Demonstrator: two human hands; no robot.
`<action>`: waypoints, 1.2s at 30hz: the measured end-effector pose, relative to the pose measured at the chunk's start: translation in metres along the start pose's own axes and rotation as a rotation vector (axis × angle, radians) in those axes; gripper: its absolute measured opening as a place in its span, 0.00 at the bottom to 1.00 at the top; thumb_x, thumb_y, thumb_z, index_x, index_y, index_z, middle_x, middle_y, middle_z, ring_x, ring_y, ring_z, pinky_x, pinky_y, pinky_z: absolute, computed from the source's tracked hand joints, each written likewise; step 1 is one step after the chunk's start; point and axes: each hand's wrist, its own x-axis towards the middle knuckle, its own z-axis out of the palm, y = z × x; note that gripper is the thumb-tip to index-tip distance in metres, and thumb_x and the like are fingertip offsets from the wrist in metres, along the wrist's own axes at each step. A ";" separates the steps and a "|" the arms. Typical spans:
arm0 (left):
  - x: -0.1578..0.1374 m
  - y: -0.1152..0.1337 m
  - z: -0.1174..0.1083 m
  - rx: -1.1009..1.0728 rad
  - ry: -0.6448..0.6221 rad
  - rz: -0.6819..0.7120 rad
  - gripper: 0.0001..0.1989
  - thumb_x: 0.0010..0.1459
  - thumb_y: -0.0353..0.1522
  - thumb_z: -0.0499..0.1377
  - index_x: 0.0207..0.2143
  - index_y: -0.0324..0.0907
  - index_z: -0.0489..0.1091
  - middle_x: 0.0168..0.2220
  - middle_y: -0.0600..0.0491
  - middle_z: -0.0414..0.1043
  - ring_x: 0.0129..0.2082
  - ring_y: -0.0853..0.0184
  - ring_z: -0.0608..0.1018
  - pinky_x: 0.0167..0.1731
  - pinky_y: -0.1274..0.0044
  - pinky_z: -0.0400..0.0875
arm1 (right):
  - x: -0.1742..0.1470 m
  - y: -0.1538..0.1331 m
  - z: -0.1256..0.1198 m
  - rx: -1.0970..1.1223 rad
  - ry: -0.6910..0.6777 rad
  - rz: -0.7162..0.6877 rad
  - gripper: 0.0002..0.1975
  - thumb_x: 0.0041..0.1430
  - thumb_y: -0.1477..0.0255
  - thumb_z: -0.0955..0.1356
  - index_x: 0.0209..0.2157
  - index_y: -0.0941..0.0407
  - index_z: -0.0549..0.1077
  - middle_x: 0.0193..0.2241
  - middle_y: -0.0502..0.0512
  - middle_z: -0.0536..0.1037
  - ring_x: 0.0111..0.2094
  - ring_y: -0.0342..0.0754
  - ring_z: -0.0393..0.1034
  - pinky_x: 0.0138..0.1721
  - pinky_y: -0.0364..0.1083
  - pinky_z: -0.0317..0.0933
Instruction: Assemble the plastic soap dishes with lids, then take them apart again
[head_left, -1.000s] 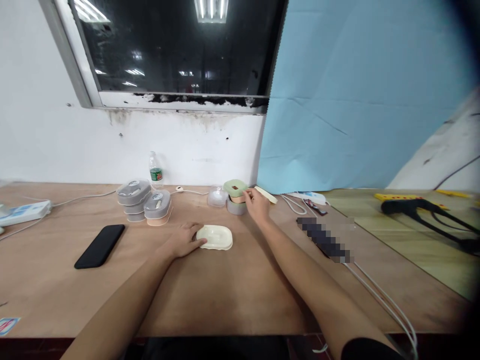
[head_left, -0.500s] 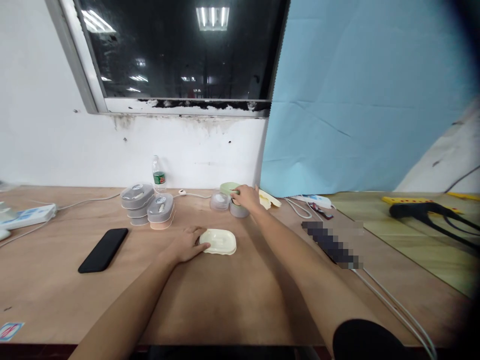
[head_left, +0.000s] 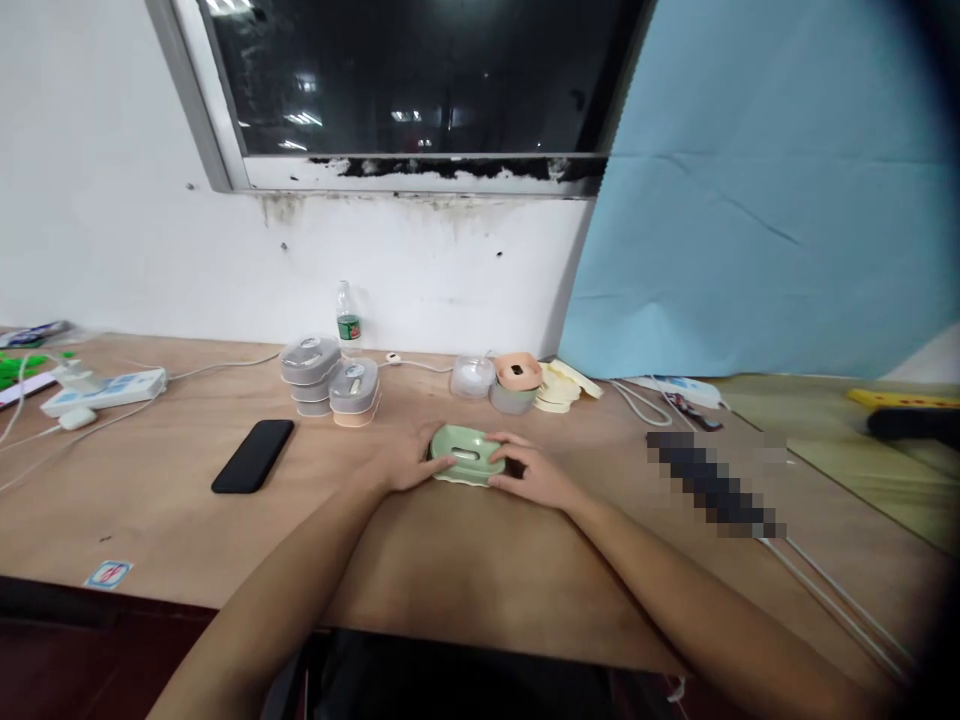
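Note:
A green, shallow plastic dish with rounded corners and an oval slot in its middle lies on the table in front of me. Beneath it a pale, wavy edge shows, probably the cream piece. My left hand grips the dish's left end, thumb along the near rim. Around its right end are the fingers of my right hand, with some fingertips on the dish. Farther back, an orange piece with a dark opening sits on top of green and grey pieces, beside a clear container.
Stacked grey containers with clear lids stand at the back left, near a water bottle. Cream pieces lie behind my right hand. A black phone is on the left; power strips and cables lie at both sides.
My right hand has come back from the rear stack with the green dish, now over the cream piece. An orange piece shows on the stack. The view has shifted left.

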 end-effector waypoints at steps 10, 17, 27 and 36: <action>-0.001 0.013 -0.025 0.108 -0.130 -0.101 0.34 0.54 0.55 0.53 0.56 0.44 0.65 0.49 0.47 0.73 0.45 0.56 0.75 0.43 0.68 0.69 | 0.016 -0.009 0.012 0.009 0.005 0.011 0.12 0.53 0.64 0.70 0.39 0.53 0.74 0.55 0.59 0.69 0.56 0.54 0.63 0.56 0.55 0.58; 0.000 0.018 -0.029 0.147 -0.166 -0.099 0.34 0.53 0.55 0.53 0.56 0.46 0.65 0.52 0.48 0.71 0.48 0.54 0.74 0.46 0.67 0.68 | 0.036 0.013 0.014 -0.029 0.265 0.180 0.18 0.58 0.59 0.65 0.45 0.55 0.72 0.41 0.58 0.77 0.40 0.51 0.72 0.43 0.50 0.65; -0.003 0.005 -0.016 0.217 -0.132 -0.081 0.37 0.58 0.55 0.48 0.61 0.40 0.58 0.58 0.43 0.65 0.55 0.52 0.69 0.54 0.63 0.61 | 0.105 0.069 0.037 -0.107 0.510 0.401 0.22 0.55 0.67 0.63 0.51 0.58 0.68 0.26 0.51 0.75 0.27 0.47 0.69 0.34 0.46 0.63; -0.003 0.001 -0.015 0.159 -0.060 -0.093 0.33 0.62 0.51 0.44 0.62 0.40 0.52 0.56 0.42 0.65 0.54 0.54 0.69 0.54 0.63 0.61 | 0.073 0.049 0.022 0.077 0.660 0.391 0.16 0.50 0.58 0.69 0.34 0.55 0.68 0.23 0.50 0.73 0.24 0.46 0.66 0.28 0.44 0.61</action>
